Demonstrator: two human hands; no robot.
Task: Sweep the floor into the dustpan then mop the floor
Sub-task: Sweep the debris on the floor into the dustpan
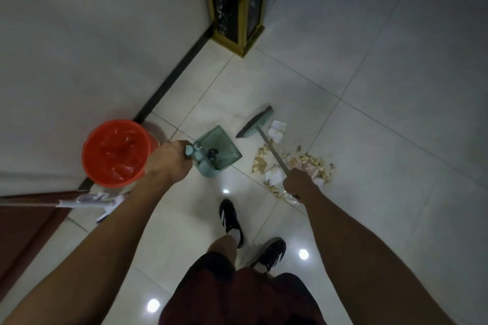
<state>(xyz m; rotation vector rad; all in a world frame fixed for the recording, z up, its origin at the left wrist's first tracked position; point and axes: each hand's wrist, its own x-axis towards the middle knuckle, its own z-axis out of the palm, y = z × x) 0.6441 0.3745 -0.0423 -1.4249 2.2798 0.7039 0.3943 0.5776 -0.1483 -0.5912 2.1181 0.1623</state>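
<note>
Pale green dustpan (pixel 219 152), with a row of dark comb teeth; right of it a broom (pixel 254 123) in matching green with dark bristles, then gold and white litter (pixel 293 166); left of it an orange-red bin (pixel 116 152); beyond, a gold-framed black marbled stand (pixel 233 0); glossy off-white floor (pixel 369 126) tiles

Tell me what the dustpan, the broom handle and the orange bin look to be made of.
Dustpan: likely plastic, teal, slightly see-through, with moulded comb teeth.
Broom handle: probably metal, a thin grey tube with a dull sheen.
Orange bin: seemingly plastic; its glossy, wrinkled inside suggests a thin film liner.
</note>
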